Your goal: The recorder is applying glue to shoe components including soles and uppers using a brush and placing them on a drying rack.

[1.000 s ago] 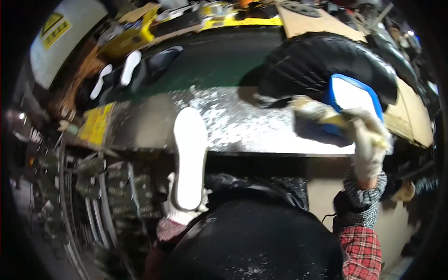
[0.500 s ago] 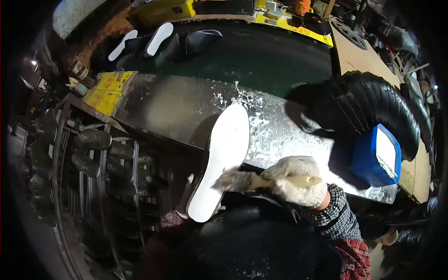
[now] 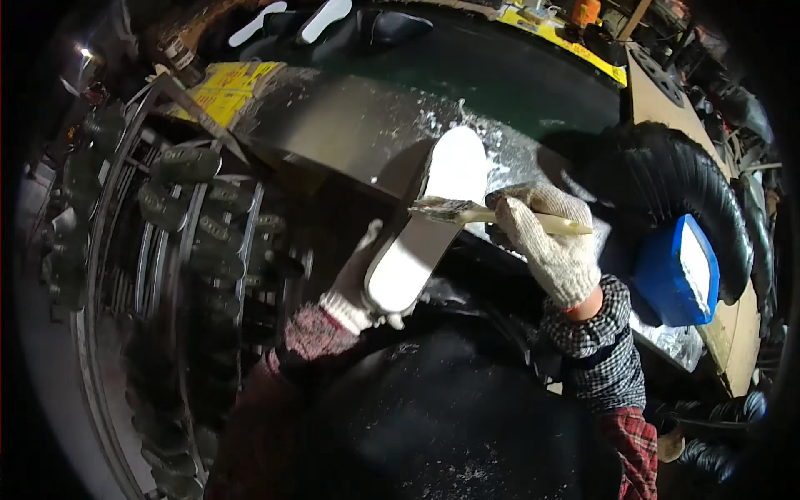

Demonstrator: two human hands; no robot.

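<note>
A long white shoe sole [image 3: 406, 265] lies tilted in front of me, its far end over the bench. My left hand [image 3: 357, 302], in a white knit glove, grips it from the left and beneath its near end; part of the fingers is hidden under it. My right hand [image 3: 550, 250], also gloved, is closed around the pale handle of a flat paintbrush [image 3: 442, 210]. The bristles touch the middle of the sole, crosswise. To the right of that hand stands a blue tub [image 3: 658, 271] with white stuff inside.
A metal-topped bench [image 3: 333, 133] spattered with white runs across. Black ribbed, shiny pieces [image 3: 667, 179] are heaped at the right. Two more white soles [image 3: 325, 18] lie at the far left by dark pieces. A metal rack [image 3: 179, 250] holding several dark shoe-shaped pieces stands left.
The sole now slants farther right, closer to me. The brush has moved from its near part up to the middle. My left hand has come into fuller view, and the whole view has shifted.
</note>
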